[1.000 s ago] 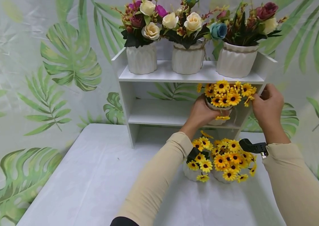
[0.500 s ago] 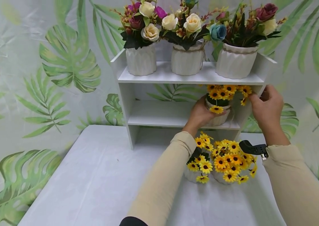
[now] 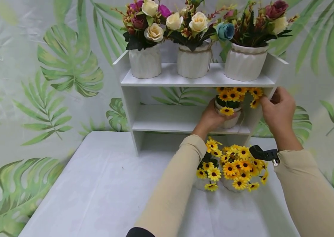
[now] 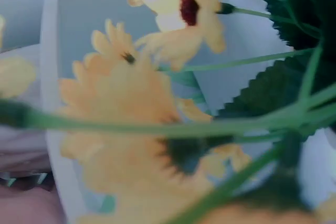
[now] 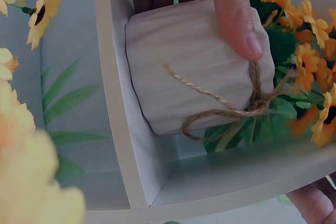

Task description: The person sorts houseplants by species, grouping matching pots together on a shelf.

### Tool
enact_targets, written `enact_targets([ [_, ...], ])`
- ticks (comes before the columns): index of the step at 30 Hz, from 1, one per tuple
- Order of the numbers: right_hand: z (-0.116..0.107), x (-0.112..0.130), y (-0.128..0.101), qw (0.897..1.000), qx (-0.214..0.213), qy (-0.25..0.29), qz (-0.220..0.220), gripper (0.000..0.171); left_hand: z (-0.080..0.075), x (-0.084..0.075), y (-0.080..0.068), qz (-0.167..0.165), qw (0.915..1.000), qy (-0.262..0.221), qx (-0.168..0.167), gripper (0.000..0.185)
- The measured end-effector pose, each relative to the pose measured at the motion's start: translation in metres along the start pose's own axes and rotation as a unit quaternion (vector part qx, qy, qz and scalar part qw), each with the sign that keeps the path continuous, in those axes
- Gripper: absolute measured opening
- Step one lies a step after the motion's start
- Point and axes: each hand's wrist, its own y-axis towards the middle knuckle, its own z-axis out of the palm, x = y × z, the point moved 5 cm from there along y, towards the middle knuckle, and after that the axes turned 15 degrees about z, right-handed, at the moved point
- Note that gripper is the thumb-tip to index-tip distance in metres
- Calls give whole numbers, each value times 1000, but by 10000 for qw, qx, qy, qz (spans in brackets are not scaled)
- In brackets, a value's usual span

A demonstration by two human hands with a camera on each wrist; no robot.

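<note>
My left hand (image 3: 209,117) grips a white ribbed flowerpot (image 5: 194,66) with yellow sunflowers (image 3: 232,95) at the right end of the shelf unit's middle shelf. In the right wrist view that hand's thumb (image 5: 239,24) lies across the pot near its rim, above a twine bow (image 5: 252,109). The pot's base is at the shelf board. My right hand (image 3: 280,112) holds the shelf unit's right side panel (image 3: 254,115) near its front edge, its thumb overlapping the outermost blooms; fingers show beyond the panel in the right wrist view. Blurred blooms (image 4: 126,129) fill the left wrist view.
Three white pots (image 3: 145,62) of mixed roses stand on the top shelf (image 3: 171,74). Below my arms, two more sunflower pots stand on the white table (image 3: 104,184), their yellow flowers (image 3: 212,172) and orange-yellow flowers (image 3: 241,168) near the lower right shelf opening.
The sunflower pot has gone from tilted forward to more upright and deeper on the middle shelf, its blooms passing under the top board. My left hand moved with it; my right hand stayed nearly still.
</note>
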Motion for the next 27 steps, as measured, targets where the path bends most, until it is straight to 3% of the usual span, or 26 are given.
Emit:
enact_targets([
  [5, 2, 2, -1, 10000, 16, -83, -29, 44, -6, -7, -1, 41, 9996, -16, 277, 83],
  [9, 2, 2, -1, 9999, 78, -104, -17, 47, -24, -18, -11, -218, 9956, 493, 768, 92],
  [12, 0, 2, -1, 9999, 78, -118, -2, 47, -43, -26, -23, -461, 9835, 1114, 1347, 100],
  [16, -2, -1, 0, 9999, 72, -139, 56, 48, -66, -30, -46, -64, 9650, 1757, 1944, 88],
  [18, -2, -1, 0, 9998, 63, -151, 69, 48, -79, -29, -62, 259, 9632, 1863, 1919, 75],
  [21, -1, 0, 0, 9999, 61, -151, 24, 48, -99, -20, -92, 559, 9693, 1777, 1603, 54],
  [23, 0, 1, 0, 9999, 39, -154, -27, 48, -111, -8, -113, 516, 9749, 1693, 1349, 41],
  [27, 0, 1, -1, 9999, 59, -143, -57, 47, -129, 21, -148, 131, 9808, 1632, 1060, 24],
])
